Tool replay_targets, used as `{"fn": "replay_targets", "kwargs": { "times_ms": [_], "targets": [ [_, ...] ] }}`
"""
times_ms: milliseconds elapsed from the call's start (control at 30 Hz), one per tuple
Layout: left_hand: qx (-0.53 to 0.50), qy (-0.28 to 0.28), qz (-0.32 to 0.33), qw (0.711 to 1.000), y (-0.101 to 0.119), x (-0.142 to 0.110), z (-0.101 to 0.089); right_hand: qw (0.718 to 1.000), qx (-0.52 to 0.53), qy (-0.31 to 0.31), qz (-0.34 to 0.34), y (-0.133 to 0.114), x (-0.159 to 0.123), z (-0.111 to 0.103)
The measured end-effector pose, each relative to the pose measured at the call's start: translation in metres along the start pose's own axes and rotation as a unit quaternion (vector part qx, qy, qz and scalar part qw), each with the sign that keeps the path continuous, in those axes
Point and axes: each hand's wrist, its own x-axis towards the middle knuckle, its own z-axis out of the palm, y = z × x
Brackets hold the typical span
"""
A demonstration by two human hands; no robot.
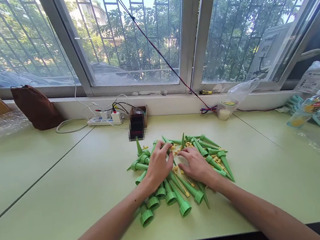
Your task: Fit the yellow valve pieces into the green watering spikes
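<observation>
A heap of green plastic plant-watering spikes, hollow cones with ribbed collars, lies on the table with small yellow plastic pieces strewn among them. Over the heap's left half is my left hand, its fingers curled inward and closed near yellow bits; what the fingertips hold is too small to make out. My right hand rests low over the middle right, thumb and fingers apart, beside loose yellow pieces. One spike points up just beyond the right fingers. Another spike stands upright at the far left of the heap.
On the pale green table, a power strip with cables and a small box with a blurred dark object stand behind. A brown bag is at left. To the right are a bagged cup and a bottle.
</observation>
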Motion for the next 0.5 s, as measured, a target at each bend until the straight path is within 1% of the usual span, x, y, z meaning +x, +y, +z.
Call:
{"fn": "replay_targets", "kwargs": {
  "times_ms": [133,367,500],
  "targets": [
    [0.014,-0.016,-0.018,1.0,-0.0021,-0.0008,0.0009,1.0,0.0,0.009,-0.006,0.0015,0.0012,0.0015],
    [0.037,-0.076,-0.06,0.995,-0.0076,-0.0021,0.0022,0.999,0.009,0.031,-0.014,0.002,0.001,0.0041],
    [0.052,-0.096,-0.08,0.991,-0.0069,-0.002,0.0008,0.999,0.007,0.047,-0.022,0.0021,0.0008,0.0039]
  ]
}}
